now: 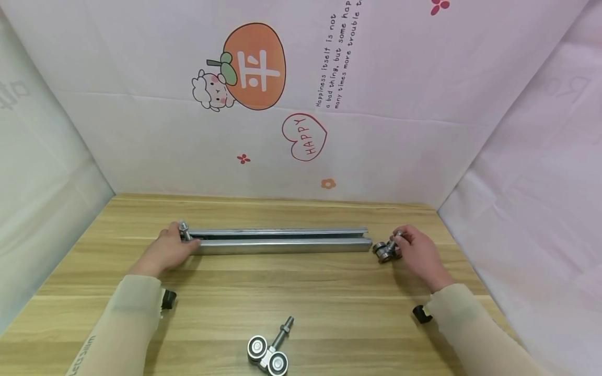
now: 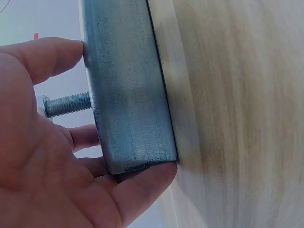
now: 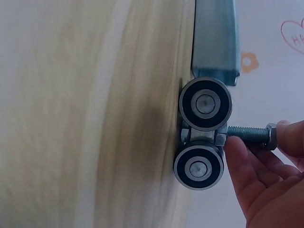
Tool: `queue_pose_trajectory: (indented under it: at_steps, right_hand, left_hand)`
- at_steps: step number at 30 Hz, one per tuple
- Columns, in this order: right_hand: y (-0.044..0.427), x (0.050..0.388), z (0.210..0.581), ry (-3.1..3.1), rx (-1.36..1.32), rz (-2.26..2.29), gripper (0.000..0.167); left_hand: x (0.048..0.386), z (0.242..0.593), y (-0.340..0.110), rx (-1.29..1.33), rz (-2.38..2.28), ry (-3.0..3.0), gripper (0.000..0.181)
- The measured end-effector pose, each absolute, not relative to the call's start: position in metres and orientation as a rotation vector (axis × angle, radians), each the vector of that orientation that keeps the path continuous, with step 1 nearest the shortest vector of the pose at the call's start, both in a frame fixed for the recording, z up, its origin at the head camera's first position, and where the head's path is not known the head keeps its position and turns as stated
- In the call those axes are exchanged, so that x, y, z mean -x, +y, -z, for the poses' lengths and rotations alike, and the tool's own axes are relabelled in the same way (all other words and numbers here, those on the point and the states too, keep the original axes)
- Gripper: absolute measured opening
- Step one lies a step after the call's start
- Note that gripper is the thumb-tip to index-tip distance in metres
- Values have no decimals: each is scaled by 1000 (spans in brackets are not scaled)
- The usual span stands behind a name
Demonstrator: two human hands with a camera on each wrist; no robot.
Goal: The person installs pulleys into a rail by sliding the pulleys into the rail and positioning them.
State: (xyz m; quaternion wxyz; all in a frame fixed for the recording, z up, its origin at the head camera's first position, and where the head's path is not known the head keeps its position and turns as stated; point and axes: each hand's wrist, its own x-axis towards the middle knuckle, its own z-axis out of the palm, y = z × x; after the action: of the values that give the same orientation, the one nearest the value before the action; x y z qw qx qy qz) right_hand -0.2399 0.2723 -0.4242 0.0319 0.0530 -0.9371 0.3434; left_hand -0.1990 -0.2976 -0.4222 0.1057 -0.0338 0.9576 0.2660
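A metal C-channel rail (image 1: 282, 247) lies lengthwise on the table, its slot facing up. At its left end, my left hand (image 1: 166, 249) grips the rail between thumb and fingers. A threaded bolt (image 2: 69, 104) with a nut sticks up out of the slot there; whatever it joins inside is hidden. Off the rail's right end, my right hand (image 1: 418, 256) pinches the bolt of a roller trolley (image 3: 202, 135). That trolley's wheels stand on the tabletop, in line with the rail, the nearer wheel right by the rail's mouth. Whether they touch, I cannot tell.
A second roller trolley (image 1: 268, 355) lies near the table's front, its bolt slanting up to the right. The wood-grain table (image 1: 329, 303) meets a printed white cloth (image 1: 400, 156) at the back, and more white cloth hangs on both sides.
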Motion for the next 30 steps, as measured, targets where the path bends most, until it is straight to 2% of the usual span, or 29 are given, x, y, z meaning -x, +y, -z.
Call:
queue_pose_trajectory:
  at_steps: [8, 16, 30]
  right_hand:
    - [282, 249, 425, -2883, -59, -1118, 24]
    - [283, 258, 429, -2894, -9, -1165, 32]
    - [257, 265, 428, -2849, 25, -1252, 24]
  left_hand:
    - [199, 422, -298, 97, -770, 2829, 92]
    - [199, 423, -298, 86, -803, 2810, 90]
    - [199, 422, -298, 83, -790, 2816, 90]
